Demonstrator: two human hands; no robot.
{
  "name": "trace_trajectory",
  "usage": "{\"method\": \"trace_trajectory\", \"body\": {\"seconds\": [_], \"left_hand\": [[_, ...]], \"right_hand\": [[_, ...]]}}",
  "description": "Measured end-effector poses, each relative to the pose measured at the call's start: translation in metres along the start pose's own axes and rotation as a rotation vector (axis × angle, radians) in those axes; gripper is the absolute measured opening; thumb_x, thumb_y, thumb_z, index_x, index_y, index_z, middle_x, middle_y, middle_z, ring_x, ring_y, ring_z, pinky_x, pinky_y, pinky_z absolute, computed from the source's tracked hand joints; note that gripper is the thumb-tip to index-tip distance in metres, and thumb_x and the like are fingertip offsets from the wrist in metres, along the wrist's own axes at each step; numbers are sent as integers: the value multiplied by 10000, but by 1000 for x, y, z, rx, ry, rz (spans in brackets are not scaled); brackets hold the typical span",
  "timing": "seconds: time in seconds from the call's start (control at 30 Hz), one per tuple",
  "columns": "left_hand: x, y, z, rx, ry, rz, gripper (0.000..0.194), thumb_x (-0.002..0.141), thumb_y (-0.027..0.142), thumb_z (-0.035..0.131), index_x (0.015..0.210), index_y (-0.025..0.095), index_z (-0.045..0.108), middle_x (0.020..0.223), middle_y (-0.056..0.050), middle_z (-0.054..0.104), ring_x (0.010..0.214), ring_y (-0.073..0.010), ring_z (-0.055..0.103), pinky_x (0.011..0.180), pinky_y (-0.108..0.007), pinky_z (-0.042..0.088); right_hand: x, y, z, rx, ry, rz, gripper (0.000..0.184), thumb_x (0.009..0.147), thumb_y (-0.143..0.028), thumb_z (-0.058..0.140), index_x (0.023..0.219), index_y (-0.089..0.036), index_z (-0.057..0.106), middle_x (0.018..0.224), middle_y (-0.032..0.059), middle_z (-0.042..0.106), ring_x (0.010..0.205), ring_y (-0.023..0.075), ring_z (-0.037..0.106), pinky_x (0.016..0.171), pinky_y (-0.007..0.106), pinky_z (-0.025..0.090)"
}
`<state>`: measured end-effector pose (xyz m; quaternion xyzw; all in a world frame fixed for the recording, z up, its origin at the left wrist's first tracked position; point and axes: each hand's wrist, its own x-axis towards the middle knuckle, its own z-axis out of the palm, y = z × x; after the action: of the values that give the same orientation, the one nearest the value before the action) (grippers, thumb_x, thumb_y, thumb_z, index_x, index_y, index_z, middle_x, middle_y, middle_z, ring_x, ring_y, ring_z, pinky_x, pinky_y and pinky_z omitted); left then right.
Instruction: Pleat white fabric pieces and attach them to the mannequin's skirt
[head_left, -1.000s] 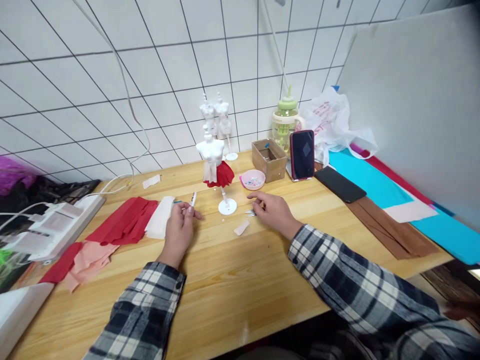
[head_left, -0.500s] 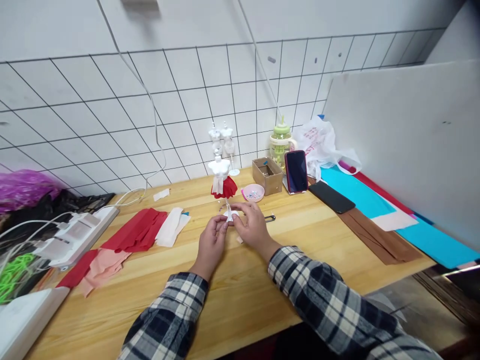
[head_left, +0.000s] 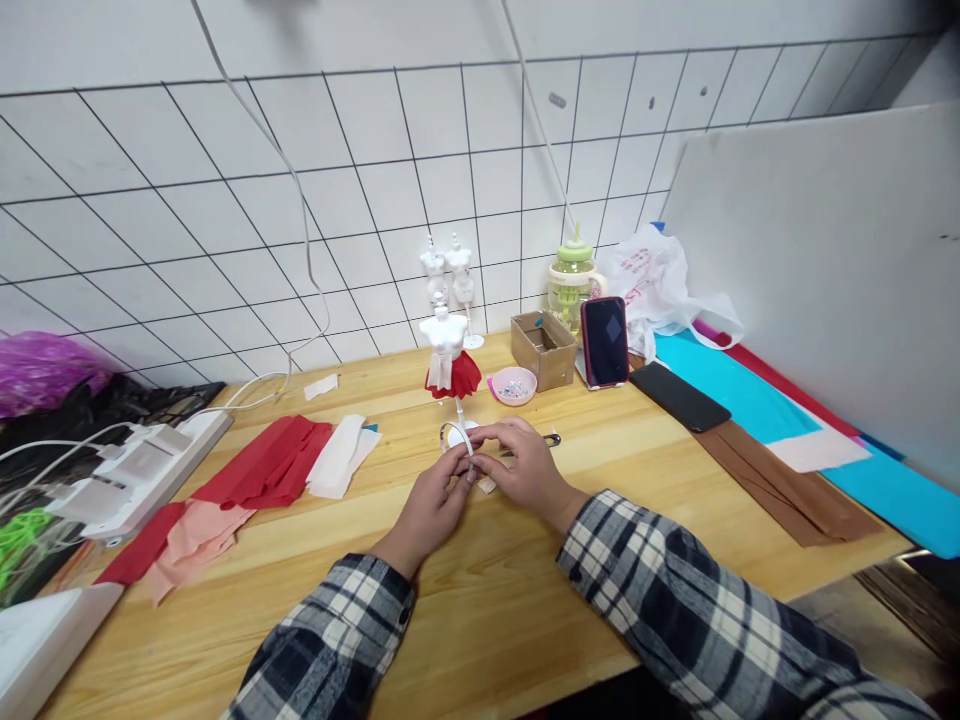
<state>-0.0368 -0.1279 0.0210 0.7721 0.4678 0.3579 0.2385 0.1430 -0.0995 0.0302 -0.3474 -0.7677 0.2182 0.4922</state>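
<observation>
My left hand (head_left: 433, 503) and my right hand (head_left: 529, 466) meet over the table, fingertips pinched together. Between them is a thin white strip (head_left: 469, 441), bent into a loop that rises above my fingers; its lower end is hidden by them. Just beyond stands a small white mannequin (head_left: 442, 330) on a round base, partly covered by the loop and my fingers. It wears a red pleated skirt (head_left: 463, 376), with a piece of white cloth (head_left: 442, 371) hanging at the waist front. A small pale scrap (head_left: 487, 486) lies under my right fingers.
Behind stand two more white mannequins (head_left: 461, 272). Rightward are a pink bowl (head_left: 514, 398) of small beads, a cardboard box (head_left: 555, 362), a bottle (head_left: 574, 255), a propped phone (head_left: 604, 345) and a black phone (head_left: 679, 396). Red cloth (head_left: 262, 465) and a power strip (head_left: 165, 470) lie left.
The white strip now stands up as a clear loop above my fingers, where before it was low and mostly covered. Both hands sit slightly lower in view, and the view has shifted a little.
</observation>
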Motion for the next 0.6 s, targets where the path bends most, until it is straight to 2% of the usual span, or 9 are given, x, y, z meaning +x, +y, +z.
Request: {"method": "trace_trajectory", "body": {"seconds": [0.1, 0.2, 0.37, 0.6], "left_hand": [[0, -1, 0, 20, -11, 4, 385, 963, 340, 445, 1309, 200, 539, 1249, -124, 670, 1139, -229, 644, 990, -411, 510], [-2, -2, -3, 76, -16, 35, 390, 970, 321, 439, 1328, 199, 537, 1293, -126, 646, 1153, -224, 636, 985, -392, 512], [-4, -2, -9, 237, -26, 98, 374, 983, 300, 420, 1311, 195, 568, 1197, -114, 698, 1060, -214, 671, 920, -349, 527], [0, -5, -9, 360, -90, 158, 354, 983, 279, 395, 1263, 191, 593, 1040, -104, 731, 926, -221, 680, 827, -353, 528]], "right_hand": [[0, 3, -6, -18, -28, -29, 296, 858, -301, 687, 1141, -227, 640, 1011, 48, 708, 952, 215, 607, 866, 363, 477], [0, 4, -5, -22, -53, -58, 283, 852, -304, 695, 1117, -222, 640, 1005, 48, 705, 954, 216, 606, 870, 361, 471], [-2, 3, -1, -44, -47, -48, 326, 847, -244, 682, 1161, -214, 596, 1091, 68, 683, 964, 222, 596, 885, 370, 463], [1, 6, -3, -50, -120, 21, 195, 806, -167, 678, 982, -215, 608, 1002, 41, 679, 971, 215, 588, 866, 354, 458]]}}
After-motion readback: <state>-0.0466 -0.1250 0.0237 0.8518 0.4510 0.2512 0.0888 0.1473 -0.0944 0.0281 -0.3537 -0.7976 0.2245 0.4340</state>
